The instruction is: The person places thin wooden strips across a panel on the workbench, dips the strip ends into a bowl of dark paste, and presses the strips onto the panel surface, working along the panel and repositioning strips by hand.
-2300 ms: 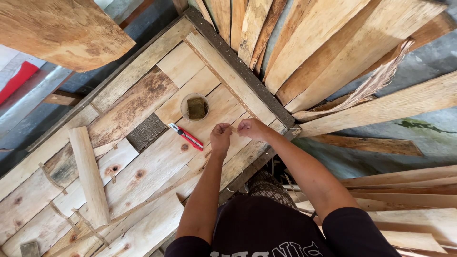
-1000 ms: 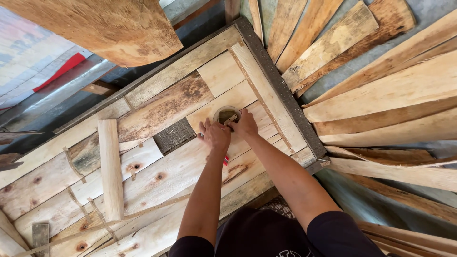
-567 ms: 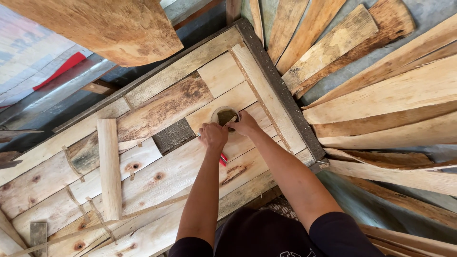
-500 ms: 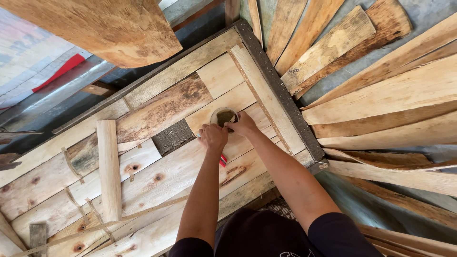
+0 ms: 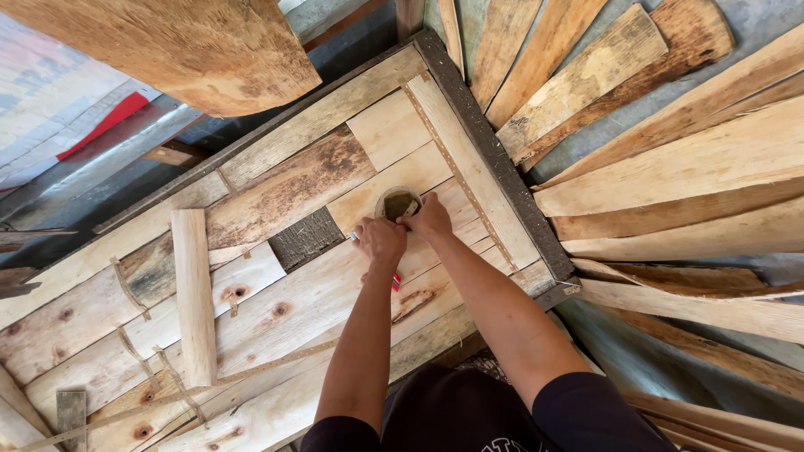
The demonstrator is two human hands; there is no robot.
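Pale wood planks form the table [image 5: 276, 310] where we are working. We are bringing both hands together at a small round cup [image 5: 399, 203], at one o'clock from the table's centre. Our left hand [image 5: 378, 243] is resting on a red pencil [image 5: 395, 281]; our right hand [image 5: 430, 219] is touching the cup's rim, though we cannot tell whether it is gripping. The step appears to be positioning the cup; steadying it is likely needed next. The cup is showing a dark, olive interior.
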